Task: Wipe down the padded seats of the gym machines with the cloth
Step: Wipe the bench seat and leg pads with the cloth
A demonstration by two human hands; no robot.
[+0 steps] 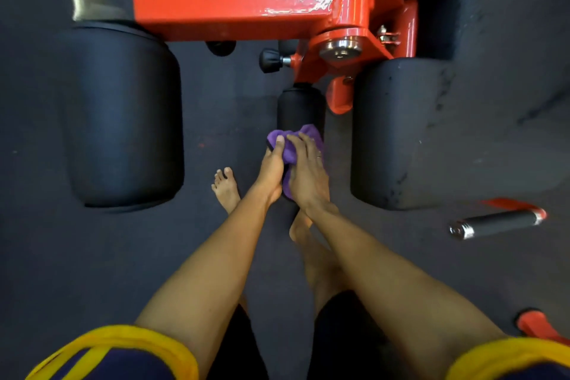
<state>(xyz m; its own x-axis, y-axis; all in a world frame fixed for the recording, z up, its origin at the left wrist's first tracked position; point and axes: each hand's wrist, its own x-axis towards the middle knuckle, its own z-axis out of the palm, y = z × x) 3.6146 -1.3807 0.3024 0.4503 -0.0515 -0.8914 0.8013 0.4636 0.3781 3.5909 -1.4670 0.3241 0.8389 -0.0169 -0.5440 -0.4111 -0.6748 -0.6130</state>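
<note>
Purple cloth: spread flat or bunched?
Bunched: the purple cloth is wadded into folds over the small black roller pad, with left hand and right hand both holding it.

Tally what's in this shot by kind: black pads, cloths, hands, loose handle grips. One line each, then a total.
Large black pads: 2
Small black pad: 1
Purple cloth: 1
Hands: 2, left hand and right hand
Black handle grip: 1
Total: 7
</note>
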